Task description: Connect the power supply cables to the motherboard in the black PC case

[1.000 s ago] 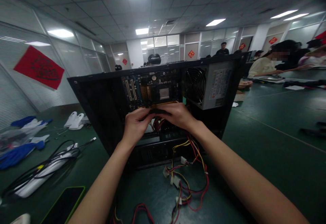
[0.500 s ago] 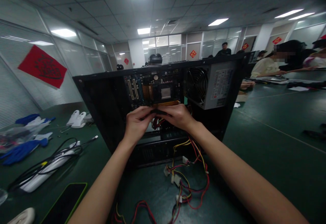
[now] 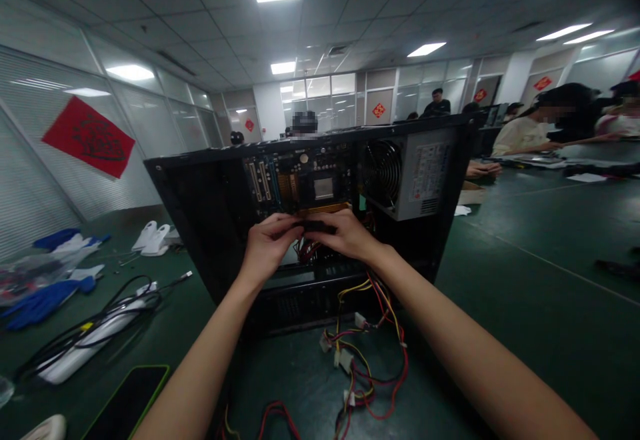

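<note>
An open black computer case (image 3: pixel 195 227) stands on the green table. Inside it are a motherboard (image 3: pixel 313 167) with a bare processor (image 3: pixel 324 188) and a grey power supply (image 3: pixel 425 177) with a fan. My left hand (image 3: pixel 270 243) and my right hand (image 3: pixel 347 232) meet just below the processor, fingers pinched together around something dark and too hidden to make out. Dark and red wires (image 3: pixel 306 251) show beneath my fingers. Yellow, red and black cables with white connectors (image 3: pixel 346 360) hang out of the case onto the table.
On the left lie blue gloves (image 3: pixel 47 300), a white power strip (image 3: pixel 93 343) with black cable, white objects (image 3: pixel 151 239) and a green-edged phone (image 3: pixel 127 403). People sit at the table on the right, including one in a pale shirt (image 3: pixel 520 135).
The view has shifted slightly, so the case's top edge sits a little lower. Both hands remain together at nearly the same spot, with my right fingers slightly repositioned.
</note>
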Demonstrator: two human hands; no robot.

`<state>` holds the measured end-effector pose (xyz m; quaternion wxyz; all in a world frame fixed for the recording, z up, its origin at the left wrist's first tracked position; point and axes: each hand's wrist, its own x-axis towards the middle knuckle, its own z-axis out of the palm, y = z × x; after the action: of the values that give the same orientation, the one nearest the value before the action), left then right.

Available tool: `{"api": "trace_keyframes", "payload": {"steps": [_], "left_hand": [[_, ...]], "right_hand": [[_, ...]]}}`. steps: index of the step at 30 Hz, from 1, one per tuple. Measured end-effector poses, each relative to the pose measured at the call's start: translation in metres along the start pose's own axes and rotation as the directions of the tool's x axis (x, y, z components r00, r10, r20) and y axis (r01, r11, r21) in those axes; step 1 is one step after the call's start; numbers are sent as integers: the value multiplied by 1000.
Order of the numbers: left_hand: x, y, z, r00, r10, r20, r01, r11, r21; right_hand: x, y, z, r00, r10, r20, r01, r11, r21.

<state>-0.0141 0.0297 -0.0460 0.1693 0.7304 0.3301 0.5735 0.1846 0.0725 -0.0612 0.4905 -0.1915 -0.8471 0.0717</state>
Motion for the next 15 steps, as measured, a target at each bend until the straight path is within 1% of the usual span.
{"api": "trace_keyframes", "payload": {"steps": [3,5,8,10,12,15], "left_hand": [[-1,0,0,998,-65,2,65,997,-52],[-1,0,0,993,-120,7,120,988,-96],[0,-3,-1,980,-198,11,197,964,-177],[1,-6,-1,971,-240,8,235,941,-244],[1,-9,-2,963,-269,7,259,918,-300],[2,-10,-3,956,-294,4,281,909,-308]], "right_hand": [[2,-2,0,998,55,28,-58,991,122],[3,-2,0,993,112,39,-118,970,212],[3,-4,2,970,225,90,-243,906,348],[2,-4,3,954,270,133,-301,857,417],[2,-4,4,945,287,154,-326,835,443],[2,-4,4,940,297,169,-342,830,440]]}}
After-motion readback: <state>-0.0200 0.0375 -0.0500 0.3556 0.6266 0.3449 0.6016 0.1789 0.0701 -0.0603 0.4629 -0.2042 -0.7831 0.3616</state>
